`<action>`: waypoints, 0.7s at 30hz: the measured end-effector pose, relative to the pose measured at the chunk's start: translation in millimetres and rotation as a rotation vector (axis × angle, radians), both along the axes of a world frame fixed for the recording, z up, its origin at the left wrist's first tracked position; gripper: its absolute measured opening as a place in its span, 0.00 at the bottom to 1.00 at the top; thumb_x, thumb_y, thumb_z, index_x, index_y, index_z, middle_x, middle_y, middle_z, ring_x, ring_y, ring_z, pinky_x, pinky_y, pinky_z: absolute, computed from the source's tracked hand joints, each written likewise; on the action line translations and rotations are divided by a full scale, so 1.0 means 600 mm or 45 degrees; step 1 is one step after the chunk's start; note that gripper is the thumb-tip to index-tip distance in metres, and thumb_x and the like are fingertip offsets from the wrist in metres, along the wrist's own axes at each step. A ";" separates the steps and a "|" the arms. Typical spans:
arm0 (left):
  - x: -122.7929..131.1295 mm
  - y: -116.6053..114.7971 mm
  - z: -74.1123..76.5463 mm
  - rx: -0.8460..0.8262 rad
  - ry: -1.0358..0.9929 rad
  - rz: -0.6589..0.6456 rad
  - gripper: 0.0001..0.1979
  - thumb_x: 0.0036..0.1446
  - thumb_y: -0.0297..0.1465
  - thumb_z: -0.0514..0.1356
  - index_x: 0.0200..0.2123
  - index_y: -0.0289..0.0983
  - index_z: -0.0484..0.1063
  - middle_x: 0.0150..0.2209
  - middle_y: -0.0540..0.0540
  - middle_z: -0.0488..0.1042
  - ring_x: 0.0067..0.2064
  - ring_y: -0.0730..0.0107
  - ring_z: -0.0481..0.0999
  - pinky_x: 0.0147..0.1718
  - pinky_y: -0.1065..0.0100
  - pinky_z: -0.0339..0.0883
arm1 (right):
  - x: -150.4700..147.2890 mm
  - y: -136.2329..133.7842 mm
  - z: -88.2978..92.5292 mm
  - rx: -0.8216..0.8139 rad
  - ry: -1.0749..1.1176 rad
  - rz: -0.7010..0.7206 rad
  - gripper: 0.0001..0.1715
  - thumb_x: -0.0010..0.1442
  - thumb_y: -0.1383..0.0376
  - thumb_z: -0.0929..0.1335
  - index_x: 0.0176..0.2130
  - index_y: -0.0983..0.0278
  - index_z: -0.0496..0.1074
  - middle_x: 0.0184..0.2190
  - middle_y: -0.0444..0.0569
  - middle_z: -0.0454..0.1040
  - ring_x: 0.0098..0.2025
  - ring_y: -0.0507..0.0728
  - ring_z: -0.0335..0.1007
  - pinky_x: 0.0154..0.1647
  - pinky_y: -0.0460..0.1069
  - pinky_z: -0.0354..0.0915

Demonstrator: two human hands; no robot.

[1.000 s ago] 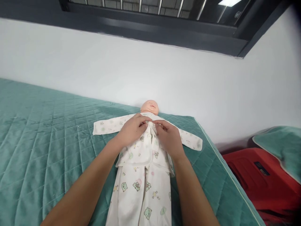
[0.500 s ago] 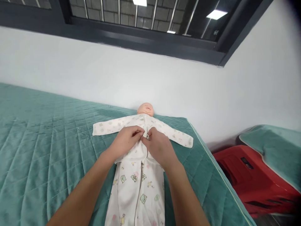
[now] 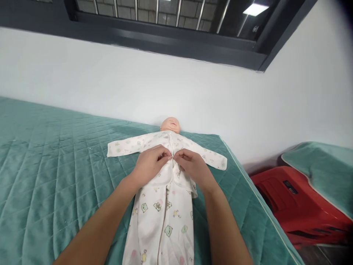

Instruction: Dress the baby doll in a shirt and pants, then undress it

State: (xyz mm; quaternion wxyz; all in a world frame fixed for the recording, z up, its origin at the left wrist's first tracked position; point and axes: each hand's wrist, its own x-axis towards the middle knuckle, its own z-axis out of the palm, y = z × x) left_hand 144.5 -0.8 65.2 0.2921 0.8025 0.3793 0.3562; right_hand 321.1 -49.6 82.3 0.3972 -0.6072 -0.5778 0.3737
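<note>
The left hand (image 3: 152, 163) and the right hand (image 3: 195, 167) meet over the front of a white printed jacket (image 3: 163, 177), their fingertips nearly touching at its middle opening. Each hand has thumb and forefinger brought together, pinching the fabric edge on its own side. The jacket lies directly beneath both hands: its collar is just beyond the fingertips, its hem nearer the wrists. One sleeve (image 3: 124, 146) stretches outward past the left hand, the other past the right hand. Farther on from the fingertips, close to the wall (image 3: 165, 84), is the doll's head (image 3: 170, 125), face up. Matching trousers (image 3: 165, 228) run back from the hands between the two forearms. Under everything spreads a green quilted cover (image 3: 68, 169). Well apart, off beyond the right hand's outer side, stands a red plastic stool (image 3: 284, 195) partly covered by green cloth (image 3: 320, 162).
</note>
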 end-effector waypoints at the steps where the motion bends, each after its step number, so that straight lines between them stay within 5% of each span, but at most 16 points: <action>1: 0.000 -0.001 0.001 -0.012 0.002 0.006 0.06 0.61 0.32 0.57 0.34 0.41 0.73 0.32 0.54 0.74 0.35 0.72 0.71 0.35 0.69 0.58 | 0.002 0.002 -0.002 -0.007 0.011 -0.014 0.10 0.58 0.57 0.67 0.31 0.60 0.72 0.21 0.39 0.66 0.24 0.50 0.58 0.25 0.47 0.53; 12: -0.002 -0.017 0.021 -0.469 -0.361 -0.135 0.09 0.60 0.38 0.59 0.32 0.39 0.73 0.28 0.52 0.71 0.32 0.73 0.68 0.31 0.71 0.60 | -0.002 -0.002 0.003 0.034 0.372 0.055 0.15 0.59 0.54 0.69 0.32 0.63 0.72 0.20 0.39 0.63 0.23 0.48 0.53 0.25 0.46 0.50; 21: -0.002 -0.010 0.016 -0.553 -0.499 -0.138 0.09 0.58 0.37 0.61 0.33 0.38 0.76 0.27 0.51 0.72 0.30 0.74 0.68 0.30 0.72 0.61 | 0.001 0.002 -0.008 0.034 0.386 0.088 0.14 0.58 0.54 0.70 0.32 0.63 0.73 0.20 0.41 0.67 0.24 0.49 0.59 0.26 0.46 0.55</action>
